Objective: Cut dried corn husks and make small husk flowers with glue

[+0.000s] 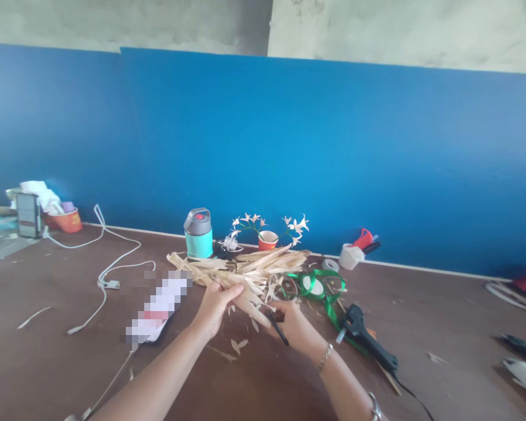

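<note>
My left hand [217, 304] is closed on a pale, dry husk strip [249, 305], with the thumb lying on top. The strip slants down toward my right hand [293, 324]. My right hand is closed around a slim black tool [277, 328], its kind unclear; its dark end sticks out below the fingers. The fingertips of that hand are at the strip's lower end. Behind both hands lies a heap of dry husks [267, 263]. Small cut petal-shaped pieces [239, 346] lie on the brown table [254, 386] below the strip.
A black glue gun [370, 338] and green ribbon [331, 304] lie to the right. Behind the heap stand a turquoise flask [199, 237] and a red cup [268, 241] with white flowers. A phone [160, 327], blurred out, lies at left by white cables [103, 280].
</note>
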The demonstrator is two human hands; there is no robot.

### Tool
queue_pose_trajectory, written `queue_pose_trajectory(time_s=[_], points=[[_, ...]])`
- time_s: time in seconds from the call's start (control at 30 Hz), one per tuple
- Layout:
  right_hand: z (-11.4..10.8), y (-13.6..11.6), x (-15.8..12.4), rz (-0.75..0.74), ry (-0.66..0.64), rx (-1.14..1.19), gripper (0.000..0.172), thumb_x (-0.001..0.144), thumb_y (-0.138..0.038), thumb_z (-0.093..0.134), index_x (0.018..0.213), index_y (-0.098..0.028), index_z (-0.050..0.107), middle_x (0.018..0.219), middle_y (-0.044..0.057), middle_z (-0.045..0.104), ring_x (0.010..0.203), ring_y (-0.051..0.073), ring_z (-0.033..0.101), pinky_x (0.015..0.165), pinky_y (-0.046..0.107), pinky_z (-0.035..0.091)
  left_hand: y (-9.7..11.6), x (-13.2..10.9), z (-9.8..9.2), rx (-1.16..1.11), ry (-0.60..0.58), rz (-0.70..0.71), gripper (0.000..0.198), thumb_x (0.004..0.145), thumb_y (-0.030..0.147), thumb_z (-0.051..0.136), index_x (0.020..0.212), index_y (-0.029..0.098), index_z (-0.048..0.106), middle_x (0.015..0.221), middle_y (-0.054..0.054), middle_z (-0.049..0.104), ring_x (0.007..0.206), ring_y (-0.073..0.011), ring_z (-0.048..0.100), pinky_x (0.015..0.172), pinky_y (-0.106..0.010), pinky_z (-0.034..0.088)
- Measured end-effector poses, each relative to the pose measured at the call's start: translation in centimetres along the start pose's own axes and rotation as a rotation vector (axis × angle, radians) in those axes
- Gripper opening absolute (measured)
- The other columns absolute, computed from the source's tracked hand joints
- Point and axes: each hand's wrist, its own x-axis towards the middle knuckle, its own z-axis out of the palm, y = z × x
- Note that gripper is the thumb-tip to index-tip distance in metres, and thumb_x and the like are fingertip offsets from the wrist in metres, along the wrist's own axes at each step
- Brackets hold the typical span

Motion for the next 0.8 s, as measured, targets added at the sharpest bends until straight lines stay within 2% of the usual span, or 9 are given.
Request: queue_pose_trajectory(time_s=[0.2, 0.37, 0.6, 0.7, 0.8], points=[[0.3, 0.1, 0.0, 0.037, -0.02, 0.071, 0.009, 0.06, -0.015, 0.059, 0.068, -0.012, 0.062, 0.046, -0.006, 0.048, 0.04, 0.005, 0.036, 0.039, 0.016, 0.025, -0.4, 0.0, -0.2, 0.01, -0.042, 0.01, 0.026, 0.061, 0.022, 0.075, 0.084, 0.012, 0.07, 0.077, -0.007, 0.073, 0.073, -0.0202, 0.067, 0.064, -0.025, 0.051], [0.6, 0.9, 0.3, -0.05, -0.045, 0.169, 0.004, 0.061, -0.015, 0.059, 0.063, -0.012, 0.058, 0.052, -0.004, 0.05, 0.046, 0.006, 0.037, 0.042, 0.016, 0.027, -0.6, 0.1, -0.3, 0.02, -0.06, 0.008, 0.024, 0.064, 0.023, 0.073, 0.085, 0.012, 0.07, 0.08, -0.008, 0.073, 0.074, -0.0203, 0.067, 0.064, -0.024, 0.051], [0.4, 0.9, 0.5, -0.112, -0.037, 0.162, 0.006, 0.061, -0.016, 0.061, 0.064, -0.011, 0.059, 0.056, -0.003, 0.053, 0.051, 0.008, 0.041, 0.046, 0.017, 0.031, -0.5, 0.0, -0.1, 0.0, -0.065, 0.015, 0.026, 0.062, 0.023, 0.074, 0.084, 0.01, 0.07, 0.078, -0.009, 0.073, 0.072, -0.0211, 0.067, 0.064, -0.025, 0.051], [0.4, 0.6, 0.4, -0.084, -0.021, 0.124, 0.007, 0.062, -0.019, 0.062, 0.063, -0.012, 0.059, 0.052, -0.004, 0.05, 0.046, 0.007, 0.041, 0.042, 0.017, 0.03, -0.2, -0.2, 0.2, -0.006, -0.043, 0.002, 0.025, 0.061, 0.023, 0.075, 0.082, 0.01, 0.07, 0.075, -0.008, 0.073, 0.07, -0.0213, 0.067, 0.065, -0.026, 0.051], [0.2, 0.3, 0.1, 0.022, -0.05, 0.05, 0.011, 0.064, -0.023, 0.063, 0.068, -0.013, 0.061, 0.046, -0.005, 0.048, 0.038, 0.005, 0.038, 0.036, 0.016, 0.028, 0.1, -0.2, 0.2, -0.026, -0.012, 0.021, 0.023, 0.061, 0.022, 0.074, 0.079, 0.01, 0.069, 0.069, -0.007, 0.072, 0.065, -0.0206, 0.067, 0.063, -0.028, 0.051]])
